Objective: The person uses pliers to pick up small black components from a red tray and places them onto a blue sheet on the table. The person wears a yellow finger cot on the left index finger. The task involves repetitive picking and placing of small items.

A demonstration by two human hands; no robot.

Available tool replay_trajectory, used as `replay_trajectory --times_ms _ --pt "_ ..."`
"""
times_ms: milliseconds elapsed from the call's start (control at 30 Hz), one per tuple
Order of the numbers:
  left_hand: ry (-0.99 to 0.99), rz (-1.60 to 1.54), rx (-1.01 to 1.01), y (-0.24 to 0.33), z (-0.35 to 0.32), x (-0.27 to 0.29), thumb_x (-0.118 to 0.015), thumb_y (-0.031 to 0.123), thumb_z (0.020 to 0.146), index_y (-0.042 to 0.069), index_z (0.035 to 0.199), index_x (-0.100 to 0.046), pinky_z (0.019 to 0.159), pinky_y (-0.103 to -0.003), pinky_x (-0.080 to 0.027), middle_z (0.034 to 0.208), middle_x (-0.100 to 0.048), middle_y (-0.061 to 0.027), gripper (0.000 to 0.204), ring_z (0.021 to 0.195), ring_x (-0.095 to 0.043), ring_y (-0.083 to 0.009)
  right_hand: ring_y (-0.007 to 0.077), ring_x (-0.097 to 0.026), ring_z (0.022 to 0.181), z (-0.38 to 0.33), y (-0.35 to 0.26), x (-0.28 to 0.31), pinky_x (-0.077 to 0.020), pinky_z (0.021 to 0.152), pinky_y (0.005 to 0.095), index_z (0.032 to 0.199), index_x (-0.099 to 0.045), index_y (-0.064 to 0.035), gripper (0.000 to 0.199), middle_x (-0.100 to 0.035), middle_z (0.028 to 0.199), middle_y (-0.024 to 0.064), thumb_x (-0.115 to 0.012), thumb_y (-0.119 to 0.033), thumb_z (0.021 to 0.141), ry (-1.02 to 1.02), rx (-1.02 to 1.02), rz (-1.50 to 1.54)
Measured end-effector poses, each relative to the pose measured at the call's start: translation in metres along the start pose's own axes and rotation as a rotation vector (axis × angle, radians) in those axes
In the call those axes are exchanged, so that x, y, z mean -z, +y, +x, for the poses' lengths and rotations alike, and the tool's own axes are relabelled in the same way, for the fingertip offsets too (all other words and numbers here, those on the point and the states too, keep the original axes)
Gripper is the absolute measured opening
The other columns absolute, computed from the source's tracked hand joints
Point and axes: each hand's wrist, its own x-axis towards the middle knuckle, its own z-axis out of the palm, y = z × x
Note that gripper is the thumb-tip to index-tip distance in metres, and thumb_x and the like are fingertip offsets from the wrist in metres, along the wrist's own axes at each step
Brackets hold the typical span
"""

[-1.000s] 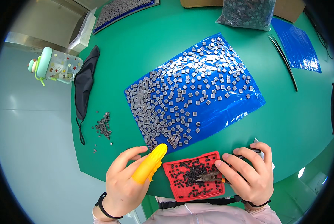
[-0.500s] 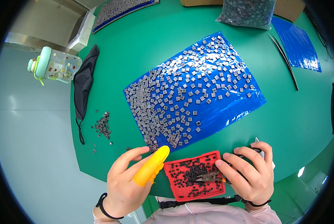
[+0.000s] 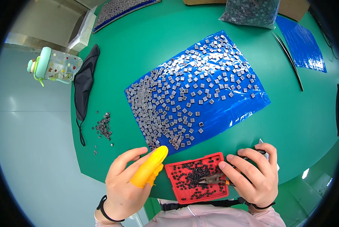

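Right hand [image 3: 252, 179] closed around small pliers [image 3: 211, 179], tips down among dark little parts in a red tray [image 3: 177, 189] at the near table [image 3: 139, 68] edge. Left hand [image 3: 127, 181] loosely open, empty, yellow finger cot [image 3: 150, 168] on the thumb, just beside the tray. Blue sheet [image 3: 237, 113] of grey square chips beyond.

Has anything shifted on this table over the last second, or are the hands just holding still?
Nothing has visibly moved. The left hand, with its yellow finger cot, still hovers beside the red tray; the right hand still holds the pliers over the small dark parts in it.
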Motion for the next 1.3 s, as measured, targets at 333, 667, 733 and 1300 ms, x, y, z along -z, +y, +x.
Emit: replay_trajectory --times_ms 333,667,733,1300 --pt "0.191 0.140 0.257 -0.025 -0.011 0.009 -0.070 -0.008 0.070 0.004 0.097 -0.072 0.058 -0.027 -0.049 0.088 -0.066 -0.0098 0.030 0.073 -0.062 -0.0204 0.0211 -0.061 0.089 0.004 -0.003 -0.001 -0.0451 0.082 0.0484 0.097 -0.071 -0.0152 0.032 -0.065 0.097 -0.0008 -0.072 -0.009 0.066 0.040 0.024 -0.044" --pt "0.085 0.048 0.349 -0.031 -0.009 0.005 -0.073 -0.007 0.070 0.005 0.097 -0.073 0.058 -0.026 -0.051 0.084 -0.068 -0.0098 0.030 0.064 -0.062 -0.0200 0.0258 -0.061 0.090 0.004 -0.002 -0.002 -0.0440 0.082 0.0496 0.098 -0.070 -0.0112 0.036 -0.065 0.099 0.0035 -0.071 -0.009 0.062 0.045 0.043 -0.015" --pt "0.076 0.039 0.373 -0.032 -0.008 0.005 -0.073 -0.007 0.070 0.005 0.097 -0.073 0.058 -0.026 -0.050 0.084 -0.068 -0.0097 0.029 0.065 -0.062 -0.0197 0.0258 -0.061 0.090 0.004 -0.002 -0.002 -0.0438 0.082 0.0497 0.098 -0.070 -0.0110 0.035 -0.065 0.099 0.0036 -0.071 -0.009 0.062 0.042 0.045 -0.013" --pt "0.193 -0.330 0.566 -0.023 -0.047 0.007 -0.070 -0.013 0.072 -0.002 0.089 -0.071 0.061 -0.023 -0.050 0.084 -0.066 -0.0046 0.020 0.069 -0.064 -0.0128 0.0243 -0.061 0.086 0.005 -0.007 0.002 -0.0444 0.078 0.0473 0.092 -0.071 -0.0129 0.031 -0.067 0.092 0.0019 -0.071 -0.014 0.061 0.086 0.035 0.019"
